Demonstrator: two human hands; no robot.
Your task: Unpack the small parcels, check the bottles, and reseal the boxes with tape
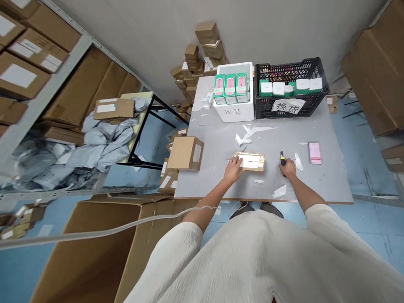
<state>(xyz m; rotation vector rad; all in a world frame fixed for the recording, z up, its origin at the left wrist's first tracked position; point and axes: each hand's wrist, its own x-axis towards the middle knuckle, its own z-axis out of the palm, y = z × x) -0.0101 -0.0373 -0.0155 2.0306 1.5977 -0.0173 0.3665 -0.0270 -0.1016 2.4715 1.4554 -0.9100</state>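
A small taped cardboard box point(259, 162) with a white label lies on the grey table point(214, 176). My left hand point(234, 169) rests at the box's left end, its fingers on the tape and label. To the right of the box, my right hand point(288, 167) is closed round a black and yellow box cutter point(283, 158), whose tip points away from me. White paper scraps point(298, 162) lie on both sides of that hand, and more scraps point(243, 139) are beyond the box. Farther right is a pink item point(314, 152).
A white bin point(235, 113) with green and pink boxes and a black crate point(312, 110) stand at the table's back. One brown carton point(181, 153) sits at the left edge. A large open carton point(139, 244) and a pale cable point(126, 227) are at lower left.
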